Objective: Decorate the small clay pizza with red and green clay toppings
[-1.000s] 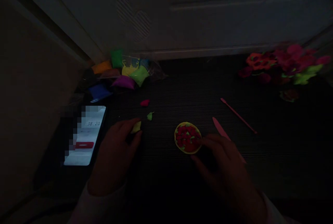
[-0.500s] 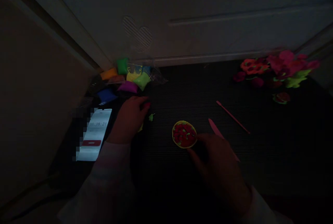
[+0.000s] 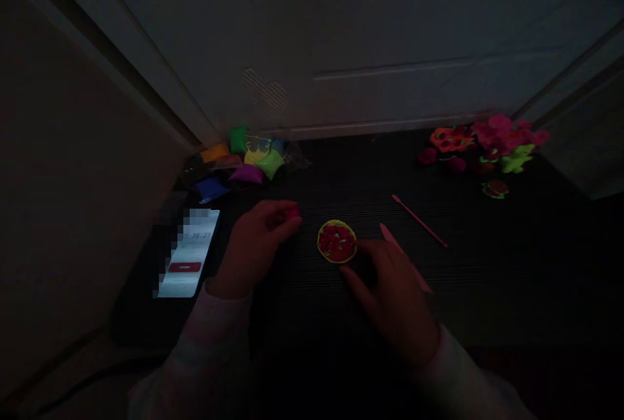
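Dim light. Dark ribbed table (image 3: 351,166) ran up to a pale panelled surface (image 3: 365,36) behind. Pink and orange clay flowers (image 3: 507,134) stood at the table's back right; colored clay packets (image 3: 247,174), among them orange, green, lime, purple and blue, lay at back left.

Left hand (image 3: 256,241), front left of center: fingers narrow, pinching a pink-red lump. Right hand (image 3: 390,293): thumb and index finger spread, index tip at the right rim of a round clay disc; thumb just beside its lower edge. Firm grip or light steadying: could not tell.

Lit phone (image 3: 192,254) lay left of the left hand, screen partly pixelated. Yellow-rimmed disc (image 3: 337,242), red with green bits, lay flat between the hands. Pink plastic knife (image 3: 390,238) passed partly behind the right hand. Thin pink rod (image 3: 422,222) lay beyond it. Smallest noted: the lump (image 3: 292,213).
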Tool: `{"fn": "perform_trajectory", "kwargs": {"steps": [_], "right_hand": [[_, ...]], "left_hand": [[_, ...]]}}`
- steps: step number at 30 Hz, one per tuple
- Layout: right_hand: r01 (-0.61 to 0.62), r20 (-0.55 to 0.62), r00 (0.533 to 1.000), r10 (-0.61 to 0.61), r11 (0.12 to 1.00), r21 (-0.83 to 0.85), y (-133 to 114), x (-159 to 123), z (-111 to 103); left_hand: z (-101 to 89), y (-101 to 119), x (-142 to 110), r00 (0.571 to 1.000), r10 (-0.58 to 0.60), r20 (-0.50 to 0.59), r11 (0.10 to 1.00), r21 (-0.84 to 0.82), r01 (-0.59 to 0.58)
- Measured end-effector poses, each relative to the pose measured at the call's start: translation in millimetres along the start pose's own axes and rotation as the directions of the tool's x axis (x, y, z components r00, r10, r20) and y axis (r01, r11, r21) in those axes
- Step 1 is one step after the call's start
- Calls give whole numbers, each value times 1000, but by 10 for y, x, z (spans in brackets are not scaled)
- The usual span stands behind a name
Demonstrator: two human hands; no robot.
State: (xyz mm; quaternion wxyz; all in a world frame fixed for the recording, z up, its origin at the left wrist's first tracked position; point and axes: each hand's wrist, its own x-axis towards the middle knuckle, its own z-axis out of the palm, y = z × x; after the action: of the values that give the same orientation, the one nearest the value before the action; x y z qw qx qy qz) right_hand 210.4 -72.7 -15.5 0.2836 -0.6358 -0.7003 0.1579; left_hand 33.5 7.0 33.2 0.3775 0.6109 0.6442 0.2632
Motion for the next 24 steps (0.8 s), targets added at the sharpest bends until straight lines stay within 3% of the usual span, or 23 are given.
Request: {"fn": "perform_trajectory", "kwargs": {"steps": [2,5,8,12,17,24], "right_hand": [[1,-43,999,3,994,107,-38,-72,-70],[62,-44,998,-52,966,250,-127,-210,-173],[115,-14,993,-118,930,350,-215,-320,-227],[113,16,992,-129,917,383,-276,-401,-232],[180,-3,982,-188,936,303,-297,-497,-196],[197,69,972,-225,939,283,-334,-507,-230]], "left_hand": [[70,38,-232,982,-86,167,963,-238,125],[218,24,-551,919,-123,373,832,-467,301],[335,-28,-762,889,-135,437,718,-575,391],[399,-93,-877,896,-170,410,621,-661,421],[448,-148,-937,912,-165,376,622,-678,392],[495,-161,-1025,920,-203,335,513,-764,391]]}}
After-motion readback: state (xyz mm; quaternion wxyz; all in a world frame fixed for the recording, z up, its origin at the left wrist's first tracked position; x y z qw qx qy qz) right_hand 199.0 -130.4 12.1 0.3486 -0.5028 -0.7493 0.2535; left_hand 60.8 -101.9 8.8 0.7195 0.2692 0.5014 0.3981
